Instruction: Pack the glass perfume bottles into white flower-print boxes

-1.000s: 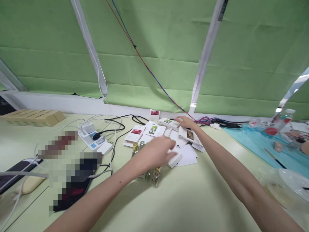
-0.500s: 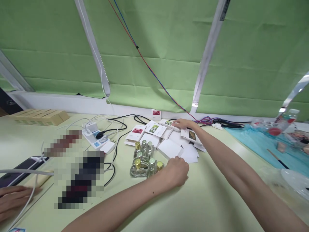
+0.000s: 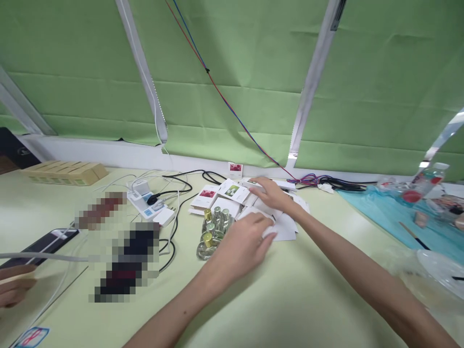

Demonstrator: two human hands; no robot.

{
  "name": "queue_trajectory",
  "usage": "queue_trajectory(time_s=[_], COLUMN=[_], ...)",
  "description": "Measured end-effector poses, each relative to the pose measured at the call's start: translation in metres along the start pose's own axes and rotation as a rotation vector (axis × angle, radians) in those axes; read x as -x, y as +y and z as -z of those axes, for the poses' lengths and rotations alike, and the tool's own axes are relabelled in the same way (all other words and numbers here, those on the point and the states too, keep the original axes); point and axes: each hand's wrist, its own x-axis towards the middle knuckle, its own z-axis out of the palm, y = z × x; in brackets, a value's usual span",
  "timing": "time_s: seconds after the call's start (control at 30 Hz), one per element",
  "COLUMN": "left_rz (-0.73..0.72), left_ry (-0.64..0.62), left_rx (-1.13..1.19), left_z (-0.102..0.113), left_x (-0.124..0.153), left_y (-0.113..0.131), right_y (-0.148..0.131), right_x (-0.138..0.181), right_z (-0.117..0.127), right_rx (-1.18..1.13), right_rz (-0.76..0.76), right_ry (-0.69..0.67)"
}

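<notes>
My left hand point(image 3: 244, 244) lies over the near side of a pile of white boxes, its thumb apart from the bent fingers. Under those fingertips is a plain white box point(image 3: 250, 211); I see no firm grip on it. My right hand point(image 3: 270, 193) reaches across the back of the pile with its fingers stretched over the white cartons. One carton with a green-and-white flower picture point(image 3: 232, 192) and another with a red picture point(image 3: 208, 194) lie left of it. Small glass bottles with gold and silver caps point(image 3: 208, 238) stand beside my left hand, some hidden behind it.
A small box with a red picture point(image 3: 235, 169) stands against the wall. At left are a power strip point(image 3: 147, 205), cables, a phone point(image 3: 43, 249) and another person's hand point(image 3: 14, 285). Blue plastic sheeting point(image 3: 384, 212) and a clear bottle point(image 3: 433, 179) are at right.
My left hand has moved forward onto the boxes and its fingers have opened from a curled pose. My right hand has shifted slightly nearer, and the carton under it has moved.
</notes>
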Motion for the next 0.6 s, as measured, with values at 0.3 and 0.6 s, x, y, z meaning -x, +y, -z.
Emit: queue_trajectory(time_s=[0.3,0.6], left_rz=[0.456,0.433], left_ry=[0.442,0.037], left_rx=[0.179,0.138], left_z=[0.033,0.028], left_x=[0.063,0.095], left_y=[-0.068,-0.086], right_y=[-0.071,-0.080], right_x=[0.099,0.118], right_z=[-0.026,-0.098], right_rx=[-0.437,-0.489], right_rz=[0.033,-0.067], right_ry=[-0.259,-0.049])
